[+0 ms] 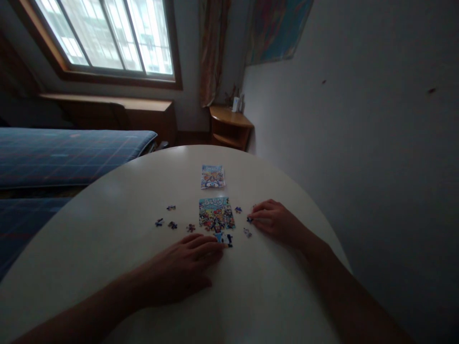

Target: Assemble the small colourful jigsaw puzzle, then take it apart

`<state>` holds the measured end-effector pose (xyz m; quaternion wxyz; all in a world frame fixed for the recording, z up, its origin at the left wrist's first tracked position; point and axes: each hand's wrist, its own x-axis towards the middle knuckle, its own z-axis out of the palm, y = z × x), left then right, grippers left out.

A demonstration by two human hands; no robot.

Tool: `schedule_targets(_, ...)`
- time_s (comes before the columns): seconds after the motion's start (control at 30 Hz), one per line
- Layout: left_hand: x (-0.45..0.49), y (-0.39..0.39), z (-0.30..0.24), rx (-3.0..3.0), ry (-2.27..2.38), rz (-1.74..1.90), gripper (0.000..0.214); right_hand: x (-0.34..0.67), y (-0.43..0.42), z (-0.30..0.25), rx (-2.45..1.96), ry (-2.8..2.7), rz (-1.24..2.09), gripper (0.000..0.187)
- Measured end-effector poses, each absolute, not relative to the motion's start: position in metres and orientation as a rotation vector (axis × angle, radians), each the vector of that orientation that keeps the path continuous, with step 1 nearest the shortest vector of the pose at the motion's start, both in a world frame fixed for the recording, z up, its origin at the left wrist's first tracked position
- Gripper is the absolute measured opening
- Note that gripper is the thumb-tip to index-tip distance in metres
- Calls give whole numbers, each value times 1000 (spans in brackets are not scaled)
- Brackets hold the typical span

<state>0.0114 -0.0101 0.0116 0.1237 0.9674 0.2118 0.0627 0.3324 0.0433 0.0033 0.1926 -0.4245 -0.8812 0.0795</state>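
Observation:
A partly built colourful jigsaw puzzle (216, 213) lies on the round white table (118, 200). My left hand (182, 270) rests flat with fingers stretched out, fingertips touching the pieces at the puzzle's lower edge (224, 239). My right hand (274, 220) sits to the right of the puzzle, fingers curled, pinching a small dark puzzle piece (249, 220). Loose pieces lie to the left (171, 224) and right (247, 233) of the puzzle.
A small picture card (213, 176) lies beyond the puzzle. A blue plaid bed (64, 155) stands left of the table, a wooden corner shelf (229, 125) at the back, a window (107, 36) above, and a grey wall on the right.

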Motion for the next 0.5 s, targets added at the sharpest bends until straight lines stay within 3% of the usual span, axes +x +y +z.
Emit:
schedule_targets(0.27, 10, -9, 10, 2812, 623, 233, 49, 325, 33, 15, -1147, -2493, 355, 24)
schedule_targets(0.5, 13, -7, 10, 2815, 613, 254, 46, 317, 30, 14, -1161, -2541, 403, 16)
